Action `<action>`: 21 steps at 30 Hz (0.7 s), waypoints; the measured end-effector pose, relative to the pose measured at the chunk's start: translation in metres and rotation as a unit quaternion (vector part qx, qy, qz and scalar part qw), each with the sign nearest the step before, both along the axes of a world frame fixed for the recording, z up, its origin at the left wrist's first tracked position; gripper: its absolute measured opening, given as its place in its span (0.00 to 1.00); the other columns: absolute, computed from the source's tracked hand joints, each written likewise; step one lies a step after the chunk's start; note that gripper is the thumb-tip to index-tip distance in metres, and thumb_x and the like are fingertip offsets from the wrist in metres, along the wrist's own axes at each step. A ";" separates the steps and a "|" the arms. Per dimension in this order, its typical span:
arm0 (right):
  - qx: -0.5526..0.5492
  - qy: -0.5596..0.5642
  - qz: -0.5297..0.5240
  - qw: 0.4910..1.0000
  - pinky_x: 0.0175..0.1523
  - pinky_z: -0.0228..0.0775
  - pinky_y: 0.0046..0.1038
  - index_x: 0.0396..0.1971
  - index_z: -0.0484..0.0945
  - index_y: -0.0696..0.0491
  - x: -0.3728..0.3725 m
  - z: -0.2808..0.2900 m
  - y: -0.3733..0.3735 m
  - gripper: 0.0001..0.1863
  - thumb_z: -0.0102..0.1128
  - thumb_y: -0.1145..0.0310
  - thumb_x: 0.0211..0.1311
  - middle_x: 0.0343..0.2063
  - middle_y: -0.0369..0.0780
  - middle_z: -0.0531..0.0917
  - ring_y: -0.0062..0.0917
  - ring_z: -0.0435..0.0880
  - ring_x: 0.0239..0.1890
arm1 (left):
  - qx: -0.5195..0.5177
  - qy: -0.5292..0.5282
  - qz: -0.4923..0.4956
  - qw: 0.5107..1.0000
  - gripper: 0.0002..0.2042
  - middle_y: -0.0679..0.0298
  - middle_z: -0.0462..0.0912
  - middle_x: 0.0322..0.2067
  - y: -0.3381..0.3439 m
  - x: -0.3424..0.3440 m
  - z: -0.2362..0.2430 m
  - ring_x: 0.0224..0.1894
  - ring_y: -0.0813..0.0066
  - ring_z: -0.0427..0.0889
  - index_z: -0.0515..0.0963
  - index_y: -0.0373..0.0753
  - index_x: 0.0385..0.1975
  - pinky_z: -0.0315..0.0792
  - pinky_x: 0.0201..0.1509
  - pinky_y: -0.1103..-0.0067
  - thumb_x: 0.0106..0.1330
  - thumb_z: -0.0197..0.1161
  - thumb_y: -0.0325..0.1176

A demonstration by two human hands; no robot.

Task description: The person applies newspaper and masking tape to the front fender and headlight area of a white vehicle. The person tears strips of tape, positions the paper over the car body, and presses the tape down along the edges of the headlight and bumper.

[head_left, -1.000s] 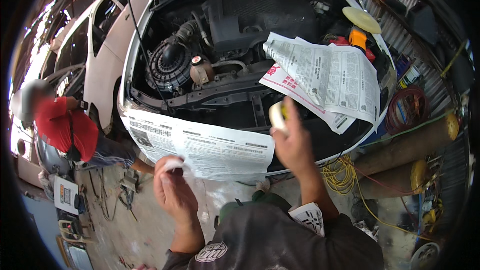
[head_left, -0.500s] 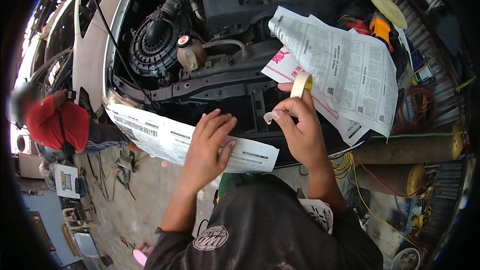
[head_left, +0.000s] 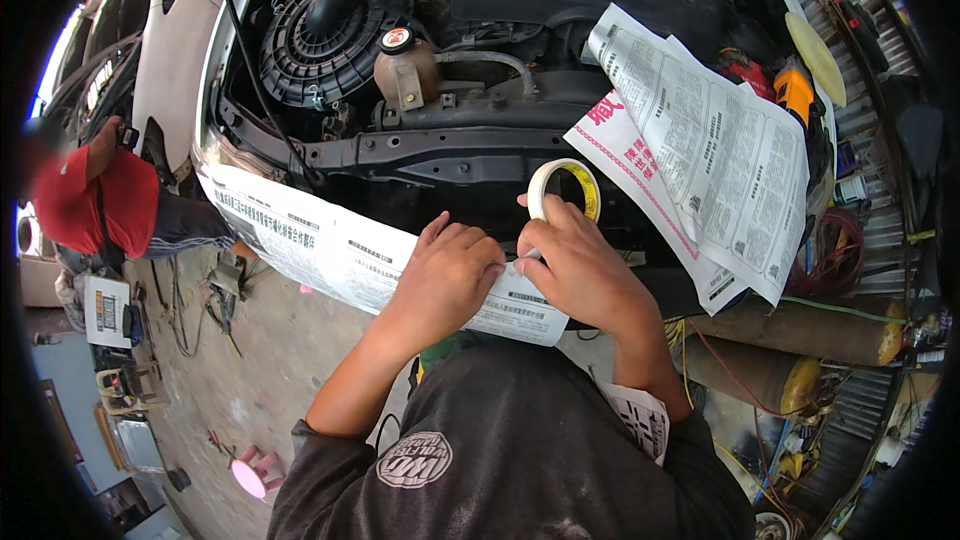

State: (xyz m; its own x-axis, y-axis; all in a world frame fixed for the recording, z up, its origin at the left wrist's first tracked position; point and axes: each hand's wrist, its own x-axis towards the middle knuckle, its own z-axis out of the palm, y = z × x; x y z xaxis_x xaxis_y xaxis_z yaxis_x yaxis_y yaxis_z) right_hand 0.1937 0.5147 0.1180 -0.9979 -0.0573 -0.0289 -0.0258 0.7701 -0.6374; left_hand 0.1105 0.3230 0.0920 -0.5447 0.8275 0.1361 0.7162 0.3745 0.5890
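A long newspaper sheet (head_left: 330,252) lies along the front edge of the car's open engine bay. Over its right part my left hand (head_left: 448,275) has its fingers bent and pressed together at the paper's upper edge; what they pinch is hidden. Close beside it, my right hand (head_left: 585,270) holds a roll of masking tape (head_left: 541,192), which hangs round its fingers with the yellow inner core showing. A short pale end of tape shows between thumb and forefinger, near the left fingertips.
More newspaper (head_left: 715,155) covers the right front of the engine bay. Behind it lie an orange and black power tool (head_left: 794,92) and a yellow pad (head_left: 815,58). A prop rod (head_left: 240,70) slants at left. A person in red (head_left: 100,200) sits at far left; gas cylinders (head_left: 745,375) lie at right.
My hands have come together over the newspaper's right part. My left fingers, spread before, are now drawn together. The tape roll has moved left and turned, showing its core.
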 end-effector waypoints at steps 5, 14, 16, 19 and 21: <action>0.045 -0.014 0.009 0.999 0.63 0.64 0.43 0.32 0.74 0.57 -0.004 -0.008 -0.002 0.09 0.66 0.72 0.56 0.58 0.49 0.73 0.45 0.72 0.57 | 0.031 -0.027 0.015 0.999 0.08 0.58 0.79 0.37 0.004 0.002 0.002 0.48 0.55 0.79 0.76 0.39 0.36 0.61 0.71 0.53 0.59 0.67 0.24; 0.088 0.035 -0.058 0.994 0.63 0.64 0.43 0.56 0.73 0.60 0.007 -0.011 -0.002 0.28 0.70 0.71 0.54 0.60 0.50 0.69 0.46 0.72 0.57 | 0.042 0.009 -0.030 0.999 0.10 0.60 0.75 0.39 0.007 0.002 -0.001 0.50 0.56 0.76 0.78 0.40 0.38 0.59 0.72 0.53 0.58 0.66 0.22; 0.089 0.091 -0.079 0.989 0.64 0.64 0.44 0.57 0.72 0.60 0.013 -0.010 0.002 0.30 0.72 0.71 0.53 0.61 0.50 0.68 0.47 0.71 0.58 | 0.027 0.013 -0.045 0.999 0.10 0.59 0.75 0.39 0.008 0.001 0.002 0.50 0.56 0.76 0.79 0.40 0.39 0.60 0.72 0.53 0.58 0.66 0.22; 0.039 0.115 -0.138 0.983 0.68 0.61 0.45 0.57 0.73 0.59 0.029 0.007 0.013 0.28 0.71 0.71 0.55 0.65 0.51 0.67 0.49 0.68 0.65 | -0.011 0.012 -0.067 0.998 0.11 0.59 0.76 0.39 0.010 0.001 0.006 0.50 0.57 0.76 0.82 0.40 0.40 0.64 0.68 0.57 0.58 0.66 0.21; 0.063 0.174 -0.162 0.969 0.64 0.64 0.45 0.55 0.73 0.58 0.040 0.006 0.021 0.26 0.70 0.71 0.57 0.63 0.51 0.68 0.48 0.71 0.59 | -0.032 0.008 -0.074 0.997 0.11 0.60 0.77 0.39 0.014 0.000 0.010 0.51 0.58 0.76 0.84 0.38 0.40 0.68 0.63 0.62 0.57 0.65 0.21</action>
State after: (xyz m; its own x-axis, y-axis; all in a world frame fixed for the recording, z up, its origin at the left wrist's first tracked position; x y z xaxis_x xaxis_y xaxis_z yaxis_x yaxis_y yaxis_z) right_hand 0.2337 0.5358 0.1242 -0.9135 0.2425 0.3268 0.0335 0.8452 -0.5334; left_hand 0.1108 0.3372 0.1018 -0.4134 0.9064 0.0869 0.7753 0.3003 0.5556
